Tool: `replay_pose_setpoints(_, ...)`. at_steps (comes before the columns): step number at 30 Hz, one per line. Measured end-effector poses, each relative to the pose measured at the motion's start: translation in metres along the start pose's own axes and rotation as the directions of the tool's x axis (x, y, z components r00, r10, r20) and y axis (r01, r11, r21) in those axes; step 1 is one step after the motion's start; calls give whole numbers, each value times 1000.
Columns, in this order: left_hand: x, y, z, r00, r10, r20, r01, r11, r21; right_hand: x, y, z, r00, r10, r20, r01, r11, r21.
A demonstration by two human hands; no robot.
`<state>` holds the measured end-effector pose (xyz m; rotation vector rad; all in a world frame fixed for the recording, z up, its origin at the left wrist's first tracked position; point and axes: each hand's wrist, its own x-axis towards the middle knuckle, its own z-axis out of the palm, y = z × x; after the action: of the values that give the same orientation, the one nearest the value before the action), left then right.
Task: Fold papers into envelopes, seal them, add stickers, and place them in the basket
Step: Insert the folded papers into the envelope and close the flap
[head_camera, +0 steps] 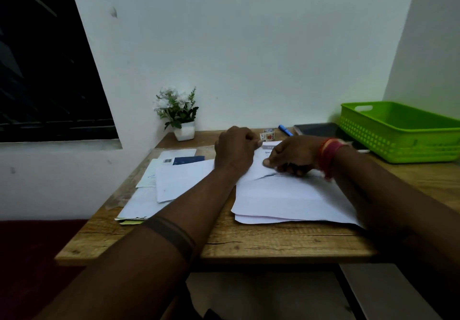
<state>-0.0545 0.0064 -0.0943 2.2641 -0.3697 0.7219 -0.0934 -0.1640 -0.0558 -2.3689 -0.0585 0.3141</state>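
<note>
The wooden table (249, 240) carries a green basket (398, 143) at its far right, likely within reach for finished envelopes. Both hands, left hand (234, 150) and right hand (293, 156), curl onto the white paper (286, 195) mid-table, seemingly pinching its far edge to fold it.

Home desk corner: wooden table (249, 240) against painted wall, potted flowers (178, 110), dark window (44, 71).

The left hand (234, 149) and right hand (295, 156) cover the far edge of the white paper (286, 195), so the fold there is hidden. The green basket (398, 135) is cut by the right edge. The small sticker item (267, 135) is too blurred to read.
</note>
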Motion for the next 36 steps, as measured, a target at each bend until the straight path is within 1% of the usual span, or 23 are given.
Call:
replay_pose_setpoints(1, -2, 2, -4, 1000, 8, -20, -8, 1000, -1, -4, -1, 3, 999, -16, -31, 16, 1000, 2)
replay_pose_setpoints(3, -9, 9, -11, 997, 33, -74, -27, 997, 76, -11, -4, 9, 994, -37, -101, 42, 998, 44)
replay_pose_setpoints(5, -15, 18, -21, 989, 52, -136, -32, 990, 140, -22, -12, 13, 976, -62, -206, 84, 991, 100)
replay_pose_setpoints(7, -17, 35, -31, 989, 20, -148, -9, 997, 74, -35, -21, 15, 929, -110, -355, 167, 976, 137)
replay_pose_setpoints(8, -17, 46, -37, 991, -19, -130, 21, 1000, 19, -42, -26, 14, 885, -149, -442, 217, 970, 108)
replay_pose_setpoints(10, -19, 73, -51, 989, -106, -101, 98, 992, -84, -59, -37, 11, 754, -256, -605, 271, 960, -68)
replay_pose_setpoints(11, -19, 88, -59, 984, -152, -92, 137, 980, -147, -68, -44, 9, 685, -314, -657, 279, 947, -163)
replay_pose_setpoints(13, -19, 114, -76, 968, -243, -65, 215, 932, -294, -84, -58, 6, 576, -421, -700, 313, 905, -287)
replay_pose_setpoints(15, -14, 132, -91, 950, -310, -31, 270, 871, -411, -97, -70, 2, 497, -499, -710, 364, 863, -351)
replay_pose_setpoints(19, 1, 156, -127, 916, -400, -21, 325, 773, -546, -115, -78, -8, 394, -600, -697, 472, 782, -407)
replay_pose_setpoints(21, 8, 163, -140, 900, -435, -11, 338, 714, -613, -114, -74, -10, 355, -633, -688, 481, 755, -447)
replay_pose_setpoints(23, 8, 165, -145, 888, -458, 41, 356, 627, -693, -109, -65, -10, 357, -616, -702, 441, 774, -455)
replay_pose_setpoints(24, 6, 164, -145, 878, -471, 85, 377, 571, -729, -105, -60, -9, 356, -607, -711, 407, 785, -466)
replay_pose_setpoints(26, -4, 154, -136, 842, -502, 200, 455, 459, -763, -97, -43, -4, 352, -629, -693, 309, 777, -548)
replay_pose_setpoints(27, -9, 144, -129, 823, -511, 247, 494, 429, -756, -93, -34, 0, 378, -637, -672, 260, 770, -583)
replay_pose_setpoints(28, -13, 133, -119, 808, -523, 269, 528, 443, -725, -89, -23, 5, 438, -625, -646, 218, 771, -598)
replay_pose_setpoints(30, -20, 105, -98, 785, -556, 275, 592, 541, -597, -88, -7, 18, 591, -576, -565, 171, 773, -611)
replay_pose_setpoints(32, -27, 81, -78, 780, -547, 304, 621, 621, -478, -87, 5, 30, 711, -510, -485, 159, 787, -596)
replay_pose_setpoints(33, -32, 71, -69, 787, -534, 309, 617, 663, -423, -86, 12, 36, 762, -473, -443, 147, 792, -593)
replay_pose_setpoints(34, -37, 65, -65, 808, -507, 301, 588, 723, -363, -88, 15, 41, 798, -445, -407, 135, 789, -599)
replay_pose_setpoints(36, -44, 51, -52, 862, -409, 299, 477, 853, -210, -85, 23, 47, 860, -382, -338, 118, 793, -598)
